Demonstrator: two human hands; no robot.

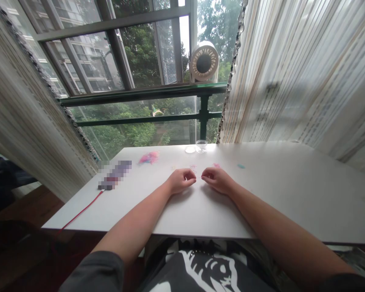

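Above the middle of the white table [270, 194], my left hand [180, 180] is closed in a pinch, thumb against fingers. Facing it across a narrow gap, my right hand [218, 179] pinches the same way. A faint, thin pinkish trace shows between the fingertips, too small to name. Just beyond the hands lie a few thin pink pieces [193, 166] and a small pink cluster [216, 165]. A small teal piece [241, 166] rests to the right. Farther left is a loose pile of pink and multicoloured bits [149, 157].
At the table's far edge stand a clear round container [201, 147] and a pale round disc [190, 149]. A blurred-out device [115, 175] with a red cable [82, 211] lies on the left. Beyond are a white fan-like device [204, 63], windows and curtains [280, 73].
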